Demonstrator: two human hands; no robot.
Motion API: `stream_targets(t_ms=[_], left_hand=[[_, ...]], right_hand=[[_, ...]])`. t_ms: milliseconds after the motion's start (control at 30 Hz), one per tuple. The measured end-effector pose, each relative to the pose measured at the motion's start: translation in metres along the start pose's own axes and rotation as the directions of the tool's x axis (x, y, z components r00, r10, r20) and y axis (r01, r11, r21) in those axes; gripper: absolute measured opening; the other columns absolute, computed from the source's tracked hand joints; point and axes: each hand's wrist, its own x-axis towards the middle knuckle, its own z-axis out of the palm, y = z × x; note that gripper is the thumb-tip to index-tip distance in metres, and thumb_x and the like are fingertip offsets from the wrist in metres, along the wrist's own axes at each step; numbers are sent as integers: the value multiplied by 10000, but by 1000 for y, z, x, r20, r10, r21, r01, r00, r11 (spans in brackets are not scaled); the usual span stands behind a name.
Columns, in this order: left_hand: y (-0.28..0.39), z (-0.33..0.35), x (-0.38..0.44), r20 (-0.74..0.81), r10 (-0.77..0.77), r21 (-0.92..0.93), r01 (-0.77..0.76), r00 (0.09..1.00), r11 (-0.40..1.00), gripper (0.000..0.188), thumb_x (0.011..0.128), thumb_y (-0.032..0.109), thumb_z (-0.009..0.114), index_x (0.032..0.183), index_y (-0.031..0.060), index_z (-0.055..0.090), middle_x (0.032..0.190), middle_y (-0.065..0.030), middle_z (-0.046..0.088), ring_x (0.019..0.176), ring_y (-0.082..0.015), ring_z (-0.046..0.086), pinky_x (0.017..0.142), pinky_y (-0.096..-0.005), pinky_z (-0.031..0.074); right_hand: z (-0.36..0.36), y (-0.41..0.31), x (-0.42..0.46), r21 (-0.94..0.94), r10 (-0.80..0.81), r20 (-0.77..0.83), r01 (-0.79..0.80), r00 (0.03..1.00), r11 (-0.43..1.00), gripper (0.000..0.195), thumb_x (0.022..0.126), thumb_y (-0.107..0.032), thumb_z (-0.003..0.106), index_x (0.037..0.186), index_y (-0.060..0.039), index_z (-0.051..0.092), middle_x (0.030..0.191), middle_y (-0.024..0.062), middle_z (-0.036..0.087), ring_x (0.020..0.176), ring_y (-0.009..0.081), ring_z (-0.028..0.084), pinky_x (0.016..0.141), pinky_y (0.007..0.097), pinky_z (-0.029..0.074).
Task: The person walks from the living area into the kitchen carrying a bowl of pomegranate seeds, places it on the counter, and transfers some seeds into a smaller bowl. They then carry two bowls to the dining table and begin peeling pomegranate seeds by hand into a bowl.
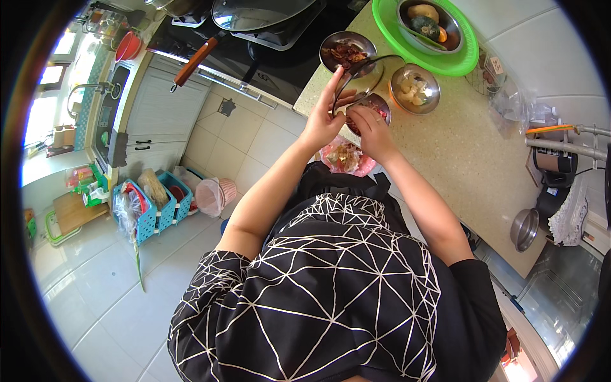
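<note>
My left hand (pixel 325 117) is at the counter's edge, its index finger raised and its thumb close to the fingers of my right hand (pixel 374 131). My right hand bends over a metal bowl of reddish pieces (pixel 383 113); its fingertips are partly hidden, so what either hand pinches cannot be told. Behind them stands a metal bowl of dark dried pieces (pixel 346 53). To the right is a metal bowl of pale chunks (pixel 413 90). A black curved rim with a clear part (pixel 377 71) crosses above the bowls. Below my hands, a pink plastic bag (pixel 351 160) holds brownish scraps.
A green plastic basket (pixel 460 64) with a bowl of vegetables stands at the counter's back. A lidded pan's wooden handle (pixel 196 62) juts past the stove edge. Blue baskets (pixel 162 217) and a pink bin (pixel 224 191) stand on the floor. An empty metal bowl (pixel 525 230) lies rightwards.
</note>
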Motion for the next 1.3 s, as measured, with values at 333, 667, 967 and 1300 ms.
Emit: stream_targets(t_ms=[333,667,967,1300], left_hand=[[-1,-1,1,-37,71,53,-69,997,996,1018,741,-224,372,1626,209,117,1596,-121,319,1310,-277,553,900,-325,559],[11,-19,-10,-206,-123,-147,94,971,985,989,838,-171,406,1613,305,18,1425,-218,524,1255,-314,597,876,-398,599],[2,-57,-42,-412,-373,-606,56,831,793,976,851,-134,397,1570,407,17,1449,-291,465,1245,-476,567,867,-488,603],[-32,-75,-50,-430,-508,-718,59,746,694,984,851,-127,384,1552,406,-55,1470,-324,417,1236,-507,560,895,-504,600]], right_hand=[[-12,-1,4,-39,28,-27,-29,999,999,440,721,4,633,1153,-75,662,1159,101,611,1106,333,596,952,442,505],[-18,20,-39,-77,151,-95,-158,984,984,275,745,17,661,1012,-39,690,1093,112,641,1019,333,619,905,441,515],[5,16,-22,22,261,62,-262,963,965,208,827,-50,676,1031,-24,704,1101,115,672,1054,312,644,917,406,533],[9,25,-18,80,198,160,-213,967,974,201,836,-10,663,1025,-54,712,1069,84,675,1029,298,643,898,395,532]])
